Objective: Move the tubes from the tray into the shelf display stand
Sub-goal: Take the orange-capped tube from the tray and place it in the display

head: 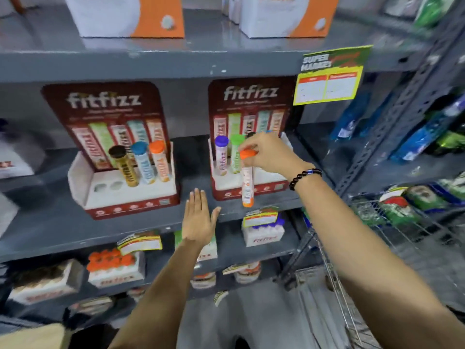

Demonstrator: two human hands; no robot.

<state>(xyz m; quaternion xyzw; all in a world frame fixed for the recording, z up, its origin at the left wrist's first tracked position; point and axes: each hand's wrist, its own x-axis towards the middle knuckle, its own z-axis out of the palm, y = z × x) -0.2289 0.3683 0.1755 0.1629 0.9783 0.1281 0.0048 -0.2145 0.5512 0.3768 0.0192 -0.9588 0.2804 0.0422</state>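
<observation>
Two red "fitfizz" display stands sit on the middle grey shelf. The right stand [221, 187] holds a purple-capped tube [221, 157] and a green-capped tube [236, 152]; further caps are hidden behind my right hand. My right hand [269, 152] grips an orange-capped tube [247, 180] by its cap, and the tube hangs upright in front of the right stand. The left stand [130, 195] holds a black-capped, a blue-capped and an orange-capped tube, with two holes showing at its left. My left hand [198, 217] lies flat, fingers apart, at the shelf edge between the stands.
Trays of orange-capped tubes [113, 270] and purple-capped tubes [264, 230] stand on lower shelves behind price tags. White and orange boxes [125, 16] fill the top shelf. A wire trolley [334, 285] is at the right, before a rack of bagged goods.
</observation>
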